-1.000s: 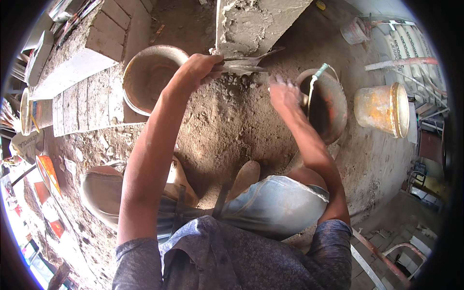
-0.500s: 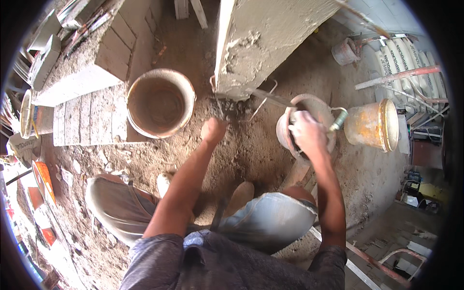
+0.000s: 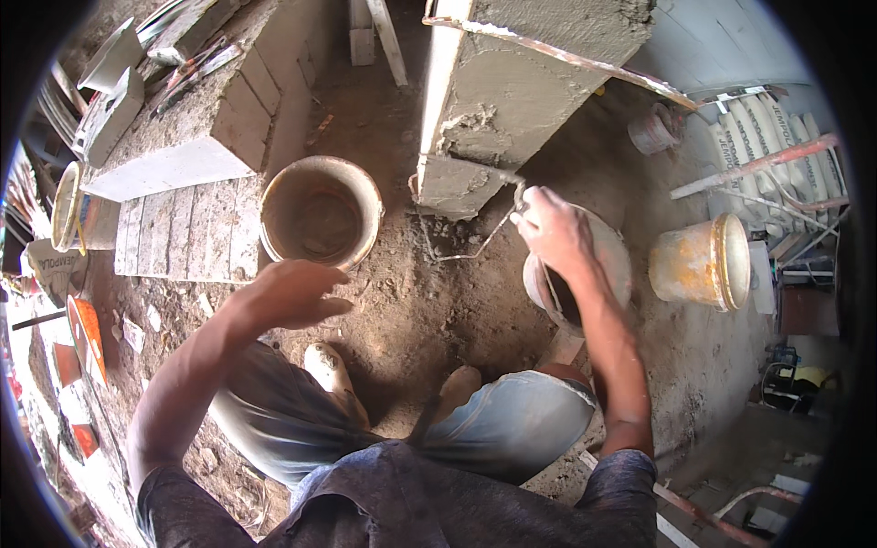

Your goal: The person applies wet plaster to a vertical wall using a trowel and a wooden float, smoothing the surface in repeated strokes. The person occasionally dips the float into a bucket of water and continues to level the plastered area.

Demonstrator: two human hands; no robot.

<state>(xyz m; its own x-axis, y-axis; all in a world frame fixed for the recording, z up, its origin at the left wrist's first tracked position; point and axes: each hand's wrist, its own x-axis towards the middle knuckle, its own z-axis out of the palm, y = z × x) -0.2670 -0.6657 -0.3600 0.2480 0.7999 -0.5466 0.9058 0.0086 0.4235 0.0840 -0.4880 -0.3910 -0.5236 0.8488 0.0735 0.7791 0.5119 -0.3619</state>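
Observation:
My right hand (image 3: 555, 230) is closed around the end of a thin bent metal rod (image 3: 471, 164), a clamp-like piece lying across the foot of a mortar-covered column (image 3: 539, 100). Directly below that hand stands a mortar-stained bucket (image 3: 610, 265), partly hidden by my wrist and forearm. My left hand (image 3: 297, 294) hangs in the air with nothing in it, fingers stretched out, just in front of a large round bucket (image 3: 370, 196). Wet grey mortar coats the column, with a rough patch near its lower edge.
A white block structure (image 3: 192, 169) with tools on top stands at the left. To the right are a yellow-stained pail (image 3: 699, 265), stacked white bags (image 3: 763, 137) and a red-and-white pole (image 3: 749, 164). Another rod clamp (image 3: 566, 55) crosses the column higher up. Dirt covers the ground.
My left hand has drawn back from the column's foot toward me and left. My right hand has moved up-left from above the bucket onto the rod. The green handle at the bucket is out of sight.

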